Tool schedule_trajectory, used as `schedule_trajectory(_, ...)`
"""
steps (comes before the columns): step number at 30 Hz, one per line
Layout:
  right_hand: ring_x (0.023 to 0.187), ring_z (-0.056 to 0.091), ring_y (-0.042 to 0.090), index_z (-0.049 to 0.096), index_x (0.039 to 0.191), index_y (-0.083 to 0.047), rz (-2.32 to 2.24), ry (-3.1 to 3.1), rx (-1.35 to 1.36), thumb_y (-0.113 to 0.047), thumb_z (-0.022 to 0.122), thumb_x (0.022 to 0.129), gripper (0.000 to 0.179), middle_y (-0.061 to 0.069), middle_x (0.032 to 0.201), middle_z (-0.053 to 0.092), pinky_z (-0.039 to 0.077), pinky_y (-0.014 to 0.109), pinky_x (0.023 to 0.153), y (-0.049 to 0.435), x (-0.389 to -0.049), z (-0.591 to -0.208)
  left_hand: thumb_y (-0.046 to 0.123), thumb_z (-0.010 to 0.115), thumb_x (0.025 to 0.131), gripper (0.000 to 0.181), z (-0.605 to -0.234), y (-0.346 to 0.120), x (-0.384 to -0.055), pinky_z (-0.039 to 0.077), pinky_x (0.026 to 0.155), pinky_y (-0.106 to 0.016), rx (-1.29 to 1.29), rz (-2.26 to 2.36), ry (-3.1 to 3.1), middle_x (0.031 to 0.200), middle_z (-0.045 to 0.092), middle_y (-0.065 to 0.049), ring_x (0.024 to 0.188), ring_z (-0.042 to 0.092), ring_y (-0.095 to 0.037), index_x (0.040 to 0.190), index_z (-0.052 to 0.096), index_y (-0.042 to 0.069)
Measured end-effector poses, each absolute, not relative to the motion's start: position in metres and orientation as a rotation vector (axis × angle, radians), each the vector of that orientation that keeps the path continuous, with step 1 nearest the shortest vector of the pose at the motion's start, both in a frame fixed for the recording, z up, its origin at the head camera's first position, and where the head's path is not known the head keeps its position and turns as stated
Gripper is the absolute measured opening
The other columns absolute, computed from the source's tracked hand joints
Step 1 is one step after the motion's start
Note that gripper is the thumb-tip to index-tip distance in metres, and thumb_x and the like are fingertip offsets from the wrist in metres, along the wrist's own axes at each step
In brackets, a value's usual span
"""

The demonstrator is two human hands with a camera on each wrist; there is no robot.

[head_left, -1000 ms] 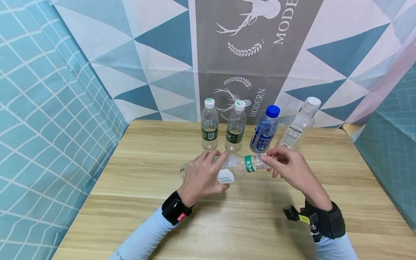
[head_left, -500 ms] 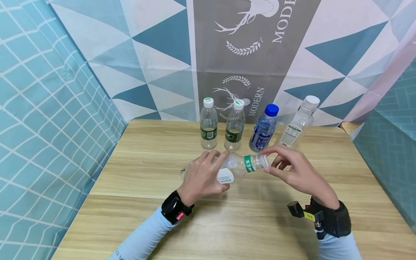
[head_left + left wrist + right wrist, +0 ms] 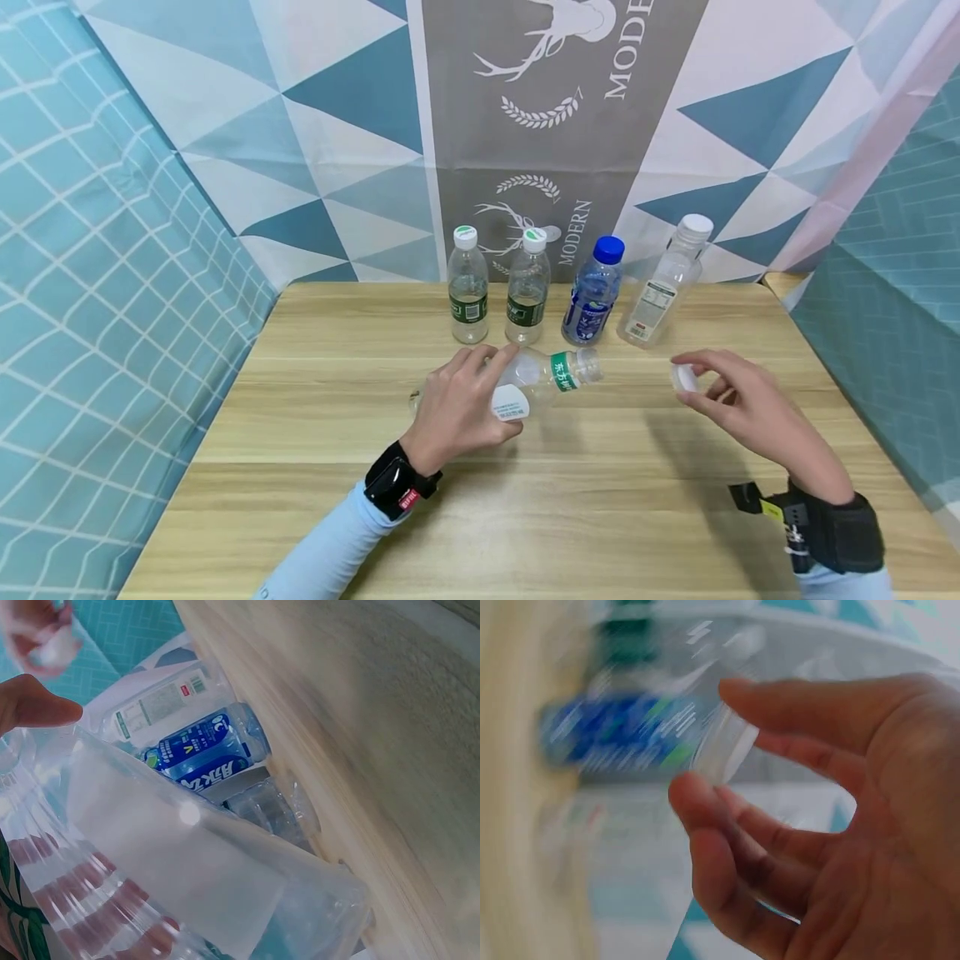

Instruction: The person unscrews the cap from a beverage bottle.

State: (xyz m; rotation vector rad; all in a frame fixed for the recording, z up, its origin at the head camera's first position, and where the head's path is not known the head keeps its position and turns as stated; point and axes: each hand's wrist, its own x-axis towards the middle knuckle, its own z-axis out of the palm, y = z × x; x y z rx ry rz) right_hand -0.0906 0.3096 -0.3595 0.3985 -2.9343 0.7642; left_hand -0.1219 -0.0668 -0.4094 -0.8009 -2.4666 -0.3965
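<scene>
While the left hand (image 3: 459, 408) grips the sideways clear bottle (image 3: 536, 369), the right hand (image 3: 742, 406) pinches the white cap (image 3: 684, 378), right of this bottle and apart from it.

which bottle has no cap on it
The clear bottle with the green neck band, lying on its side in the grip of the left hand: its mouth is bare, while the four standing bottles all wear caps.

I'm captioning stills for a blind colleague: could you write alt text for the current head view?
A person's left hand grips an uncapped clear bottle sideways at a wood-grain table, while the right hand pinches a white cap, apart from the bottle. Behind, in a row, stand two green-labelled bottles, a blue-capped bottle and a white-labelled bottle.
</scene>
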Motion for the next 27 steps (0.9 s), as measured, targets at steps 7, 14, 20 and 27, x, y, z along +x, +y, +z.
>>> schedule_trajectory(7, 0.074, 0.063, 0.023, 0.065, 0.120, -0.004, 0.405, -3.153, 0.223, -0.021, 0.077, 0.089, 0.038, 0.022, 0.102, 0.072, 0.041, 0.029, 0.054, 0.355, -0.098, -0.406, 0.060, 0.087, 0.057, 0.104, -0.409, -0.065, -0.122, 0.060, 0.059, -0.033, -0.803, -0.397, -2.464, 0.115, 0.069, -0.004, 0.096, 0.069, -0.023, 0.147, 0.053, 0.021)
schedule_trajectory(14, 0.082, 0.066, 0.028, 0.071, 0.112, -0.005, 0.437, -3.251, 0.111, -0.021, 0.082, 0.084, 0.034, 0.019, 0.100, 0.073, 0.046, 0.035, 0.058, 0.371, -0.103, -0.427, 0.059, 0.088, 0.058, 0.104, -0.412, -0.065, -0.120, 0.061, 0.061, -0.035, -0.797, -0.406, -2.487, 0.118, 0.069, -0.005, 0.098, 0.070, -0.025, 0.148, 0.052, 0.022)
schedule_trajectory(20, 0.085, 0.065, 0.029, 0.071, 0.113, -0.006, 0.417, -3.281, 0.106, -0.022, 0.084, 0.084, 0.036, 0.017, 0.101, 0.072, 0.047, 0.038, 0.061, 0.375, -0.106, -0.436, 0.060, 0.088, 0.057, 0.104, -0.414, -0.066, -0.120, 0.060, 0.059, -0.035, -0.794, -0.397, -2.488, 0.118, 0.069, -0.005, 0.096, 0.070, -0.025, 0.147, 0.053, 0.021)
schedule_trajectory(27, 0.093, 0.064, 0.037, 0.064, 0.125, -0.004, 0.453, -3.280, 0.069, -0.026, 0.085, 0.083, 0.052, 0.027, 0.114, 0.067, 0.049, 0.043, 0.063, 0.368, -0.105, -0.427, 0.060, 0.089, 0.056, 0.105, -0.412, -0.065, -0.125, 0.061, 0.058, -0.037, -0.774, -0.409, -2.503, 0.118, 0.070, -0.007, 0.096, 0.071, -0.027, 0.147, 0.052, 0.021)
